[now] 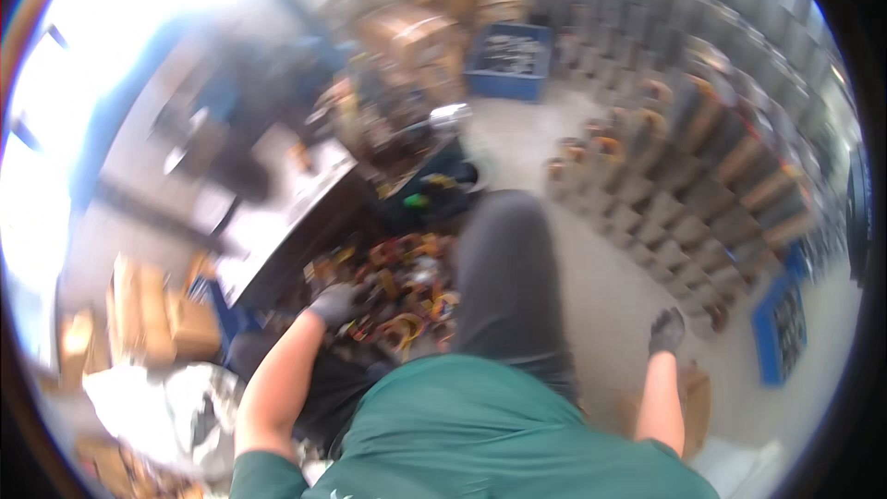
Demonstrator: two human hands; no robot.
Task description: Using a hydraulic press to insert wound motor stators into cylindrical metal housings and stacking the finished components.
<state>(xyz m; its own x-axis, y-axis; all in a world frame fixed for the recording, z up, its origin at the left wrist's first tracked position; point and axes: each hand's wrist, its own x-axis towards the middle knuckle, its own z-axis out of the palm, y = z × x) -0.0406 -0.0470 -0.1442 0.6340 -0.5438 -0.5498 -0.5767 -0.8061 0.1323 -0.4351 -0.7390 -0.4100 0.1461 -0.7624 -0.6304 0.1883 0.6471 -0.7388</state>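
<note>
My left hand (334, 303), in a grey glove, reaches down into a heap of small orange, yellow and black parts (407, 291) on the floor beside my grey-trousered leg (504, 268). Blur hides whether its fingers close on a part. My right hand (667, 330), also gloved, hangs out to the right above the concrete floor, away from the heap, and nothing shows in it. My green shirt (480, 434) fills the lower middle of the view.
A grey workbench (286, 194) stands left of the heap. Cardboard boxes (148, 310) sit at lower left and at the back. A blue crate (510, 60) is at the back, another (781, 328) at right. Rows of stacked metal parts (684, 194) line the right.
</note>
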